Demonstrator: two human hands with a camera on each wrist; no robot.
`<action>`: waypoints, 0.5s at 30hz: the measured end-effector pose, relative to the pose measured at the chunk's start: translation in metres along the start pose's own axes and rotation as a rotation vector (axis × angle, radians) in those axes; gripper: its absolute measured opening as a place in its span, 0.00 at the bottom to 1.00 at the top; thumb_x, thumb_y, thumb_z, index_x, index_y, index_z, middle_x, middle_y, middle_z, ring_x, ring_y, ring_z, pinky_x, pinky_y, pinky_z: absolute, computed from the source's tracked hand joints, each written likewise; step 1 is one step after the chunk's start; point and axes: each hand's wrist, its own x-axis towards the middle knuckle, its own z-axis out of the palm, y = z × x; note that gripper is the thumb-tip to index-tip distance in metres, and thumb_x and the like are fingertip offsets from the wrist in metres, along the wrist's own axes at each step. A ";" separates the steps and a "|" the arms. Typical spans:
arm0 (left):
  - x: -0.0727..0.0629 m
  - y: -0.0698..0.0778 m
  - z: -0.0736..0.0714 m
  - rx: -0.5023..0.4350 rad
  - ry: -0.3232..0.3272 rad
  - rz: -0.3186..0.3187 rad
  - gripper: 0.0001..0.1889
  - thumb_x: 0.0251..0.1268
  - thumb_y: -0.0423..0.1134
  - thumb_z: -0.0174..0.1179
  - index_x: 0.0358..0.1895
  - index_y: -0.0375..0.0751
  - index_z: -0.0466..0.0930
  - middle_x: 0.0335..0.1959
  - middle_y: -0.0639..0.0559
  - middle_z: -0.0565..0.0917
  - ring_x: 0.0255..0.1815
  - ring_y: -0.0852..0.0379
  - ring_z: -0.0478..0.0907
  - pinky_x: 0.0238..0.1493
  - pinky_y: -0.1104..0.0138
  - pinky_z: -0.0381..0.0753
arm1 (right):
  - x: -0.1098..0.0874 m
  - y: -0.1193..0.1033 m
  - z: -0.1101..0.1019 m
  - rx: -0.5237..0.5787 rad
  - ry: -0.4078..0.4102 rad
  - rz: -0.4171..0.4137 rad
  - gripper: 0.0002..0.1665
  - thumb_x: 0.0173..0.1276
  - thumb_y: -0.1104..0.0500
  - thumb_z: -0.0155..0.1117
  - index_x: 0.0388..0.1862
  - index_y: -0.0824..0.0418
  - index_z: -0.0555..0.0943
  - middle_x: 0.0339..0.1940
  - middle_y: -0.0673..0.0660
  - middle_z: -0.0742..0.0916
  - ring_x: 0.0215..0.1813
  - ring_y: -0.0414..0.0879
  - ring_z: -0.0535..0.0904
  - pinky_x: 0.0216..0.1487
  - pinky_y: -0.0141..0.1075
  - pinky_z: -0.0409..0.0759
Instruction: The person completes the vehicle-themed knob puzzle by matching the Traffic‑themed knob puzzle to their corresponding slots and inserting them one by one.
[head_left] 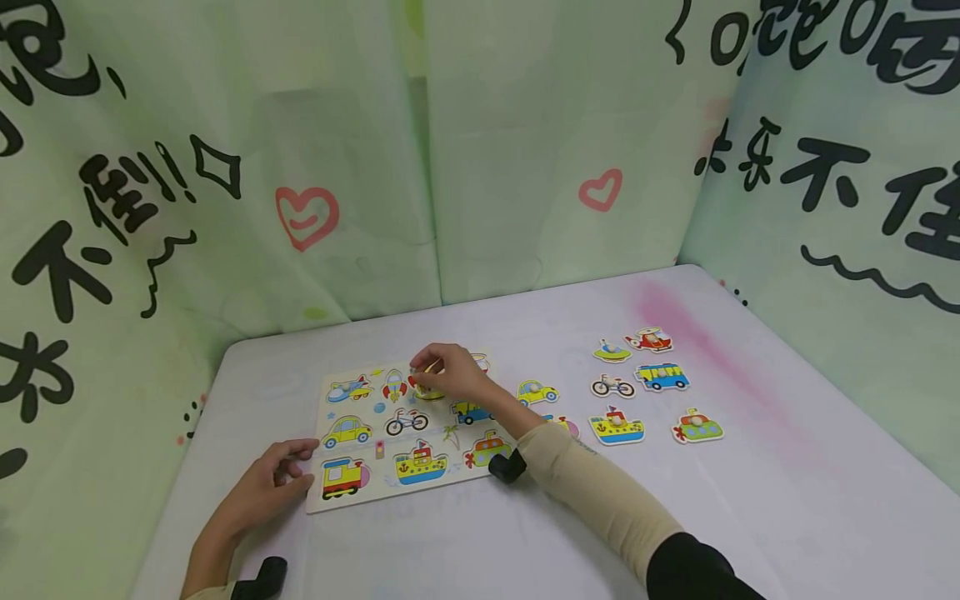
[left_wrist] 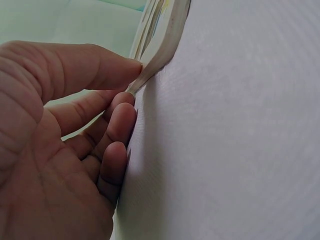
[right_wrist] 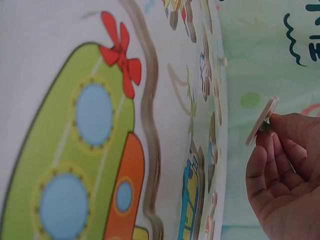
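A wooden puzzle board (head_left: 442, 483) with vehicle pictures lies on the white table. My left hand (head_left: 264, 487) is at its left side, thumb and forefinger touching the edge; in the left wrist view the thumb tip (left_wrist: 132, 70) meets the board near a rounded corner. My right hand (head_left: 453, 373) is over the board's top row, covering part of a yellow picture. In the right wrist view its thumb and fingers pinch a knobbed puzzle piece (right_wrist: 262, 121) by the knob, raised off the board. The piece shows edge-on, so its picture is hidden.
Loose pieces lie right of the board: a flying saucer (head_left: 612, 352), helicopter (head_left: 649, 340), bicycle (head_left: 612, 386), bus (head_left: 662, 377), boat (head_left: 617, 426), submarine (head_left: 697, 426) and car (head_left: 537, 392). The right forearm (head_left: 592, 475) crosses the board's right side, partly covering another piece (head_left: 564, 423).
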 end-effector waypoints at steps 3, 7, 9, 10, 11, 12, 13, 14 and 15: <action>0.000 0.000 0.000 0.003 0.002 0.003 0.28 0.67 0.32 0.63 0.70 0.34 0.70 0.57 0.41 0.77 0.50 0.50 0.69 0.43 0.68 0.70 | 0.002 -0.002 0.003 0.002 -0.003 0.004 0.11 0.71 0.61 0.68 0.50 0.63 0.85 0.44 0.57 0.88 0.44 0.45 0.84 0.42 0.30 0.81; 0.000 0.000 0.000 0.001 0.003 0.010 0.28 0.67 0.31 0.63 0.70 0.33 0.70 0.57 0.41 0.76 0.49 0.50 0.69 0.42 0.69 0.69 | 0.006 -0.004 0.009 -0.014 -0.009 0.009 0.11 0.71 0.60 0.68 0.50 0.62 0.85 0.43 0.55 0.87 0.42 0.43 0.83 0.41 0.29 0.80; 0.000 0.000 0.000 -0.004 0.002 0.015 0.28 0.67 0.30 0.63 0.69 0.32 0.70 0.57 0.41 0.76 0.49 0.50 0.68 0.42 0.69 0.68 | 0.008 -0.004 0.012 -0.019 -0.015 0.009 0.11 0.71 0.60 0.68 0.50 0.62 0.85 0.42 0.54 0.87 0.41 0.42 0.82 0.41 0.29 0.79; 0.000 0.000 0.000 -0.007 0.001 0.019 0.28 0.67 0.30 0.63 0.69 0.32 0.69 0.56 0.40 0.76 0.49 0.50 0.68 0.42 0.70 0.68 | 0.009 -0.004 0.014 -0.022 -0.018 0.008 0.11 0.72 0.60 0.68 0.50 0.62 0.85 0.42 0.54 0.87 0.41 0.41 0.81 0.40 0.28 0.79; 0.000 -0.001 0.000 -0.010 -0.001 0.023 0.28 0.67 0.30 0.63 0.69 0.31 0.69 0.56 0.40 0.76 0.49 0.50 0.68 0.41 0.70 0.68 | 0.010 -0.004 0.015 -0.022 -0.020 0.006 0.11 0.72 0.60 0.68 0.50 0.62 0.85 0.42 0.54 0.87 0.40 0.41 0.81 0.40 0.28 0.79; 0.001 -0.001 0.000 -0.012 0.000 0.023 0.28 0.67 0.30 0.63 0.69 0.31 0.69 0.56 0.40 0.76 0.49 0.50 0.68 0.41 0.70 0.68 | 0.010 -0.004 0.017 -0.021 -0.021 0.003 0.11 0.71 0.60 0.68 0.50 0.62 0.85 0.42 0.54 0.87 0.39 0.40 0.81 0.39 0.28 0.79; 0.001 -0.001 0.001 -0.014 0.000 0.024 0.27 0.67 0.30 0.63 0.69 0.31 0.70 0.56 0.40 0.76 0.49 0.50 0.68 0.41 0.70 0.68 | 0.011 -0.004 0.018 -0.020 -0.023 0.000 0.11 0.71 0.61 0.68 0.49 0.63 0.85 0.42 0.55 0.87 0.39 0.40 0.81 0.40 0.28 0.78; 0.001 -0.001 0.001 -0.015 0.000 0.026 0.27 0.67 0.30 0.63 0.69 0.31 0.70 0.56 0.40 0.76 0.49 0.50 0.68 0.41 0.70 0.68 | 0.011 -0.005 0.019 -0.019 -0.025 0.000 0.11 0.71 0.61 0.68 0.50 0.63 0.85 0.41 0.55 0.87 0.39 0.40 0.81 0.40 0.28 0.78; 0.001 -0.002 0.001 -0.016 -0.001 0.027 0.27 0.67 0.29 0.63 0.69 0.31 0.70 0.56 0.40 0.76 0.49 0.50 0.68 0.41 0.70 0.68 | 0.012 -0.005 0.020 -0.021 -0.027 -0.003 0.11 0.71 0.61 0.68 0.50 0.64 0.85 0.41 0.55 0.87 0.39 0.40 0.81 0.40 0.28 0.78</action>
